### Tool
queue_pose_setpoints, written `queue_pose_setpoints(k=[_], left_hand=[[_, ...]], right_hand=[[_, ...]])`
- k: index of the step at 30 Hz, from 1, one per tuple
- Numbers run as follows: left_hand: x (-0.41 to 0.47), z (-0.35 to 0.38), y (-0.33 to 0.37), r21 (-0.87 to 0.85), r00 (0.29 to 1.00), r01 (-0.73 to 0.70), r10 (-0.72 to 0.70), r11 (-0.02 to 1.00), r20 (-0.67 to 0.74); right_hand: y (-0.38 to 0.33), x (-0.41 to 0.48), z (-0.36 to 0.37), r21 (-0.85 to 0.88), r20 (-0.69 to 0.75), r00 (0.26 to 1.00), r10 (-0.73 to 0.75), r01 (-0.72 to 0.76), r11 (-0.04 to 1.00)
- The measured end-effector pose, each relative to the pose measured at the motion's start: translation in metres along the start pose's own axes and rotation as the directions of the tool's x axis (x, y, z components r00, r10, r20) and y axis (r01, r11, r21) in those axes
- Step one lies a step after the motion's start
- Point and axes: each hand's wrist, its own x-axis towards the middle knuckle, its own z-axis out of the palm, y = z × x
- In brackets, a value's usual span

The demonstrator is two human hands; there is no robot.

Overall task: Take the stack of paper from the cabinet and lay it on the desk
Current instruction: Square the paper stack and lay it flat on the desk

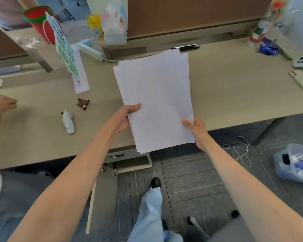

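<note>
Grey carpet tiles (191, 180) beneath brown partition (191, 14).

Both my bare forearms reach forward, my left hand (123, 117) and right hand (198, 131) each curled closed in a grip, thumbs on top, fingers (186, 122) underneath.

You are standing in an office, at a long pale wood-grain desk (234, 88) backed by a brown partition panel (182, 14). A white power strip (90, 50) and its cable lie along the back of the desk, a phone (301, 80) lies near its right end, and a low grey cabinet (129, 160) with keys in its lock sits under it. The floor is grey carpet tile (191, 180), with a clear plastic storage box (294, 163) set on it to your right.
</note>
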Motion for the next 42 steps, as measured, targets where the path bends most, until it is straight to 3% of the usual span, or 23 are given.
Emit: queue_pose_setpoints(k=[4,11,19,23,29,31,34,42], left_hand=[[0.050,-0.007,0.016,0.048,0.994,-0.070,0.074,0.996,-0.077],[0.141,-0.025,0.059,0.100,0.966,-0.152,0.169,0.983,-0.196],[0.179,-0.026,0.092,0.195,0.981,-0.159,0.177,0.968,-0.078],[0.189,-0.031,0.092,0.282,0.991,-0.112,0.128,0.953,-0.041],[0.190,-0.034,0.107,0.342,0.997,-0.077,0.083,0.937,-0.003],[0.191,-0.028,0.112,0.353,0.994,-0.094,0.106,0.931,-0.017],[0.189,-0.021,0.119,0.329,0.978,-0.156,0.193,0.931,-0.082],[0.175,-0.007,0.142,0.188,0.876,-0.411,0.443,0.892,-0.190]], right_hand=[[-0.017,0.054,-0.005,0.020,0.009,1.000,-0.007,0.007,1.000],[-0.061,0.171,0.008,-0.091,-0.035,0.998,0.046,-0.049,0.995],[-0.109,0.238,0.019,0.055,-0.017,0.999,-0.034,0.035,0.998],[-0.124,0.254,0.010,0.028,0.073,0.996,-0.060,0.058,0.998],[-0.161,0.256,-0.003,-0.214,0.351,0.935,-0.050,0.133,0.968],[-0.167,0.256,0.002,-0.258,0.402,0.915,-0.040,0.155,0.954],[-0.169,0.257,0.006,-0.184,0.363,0.928,-0.082,0.158,0.970],[-0.177,0.260,0.003,-0.194,0.363,0.926,-0.100,0.180,0.964]])
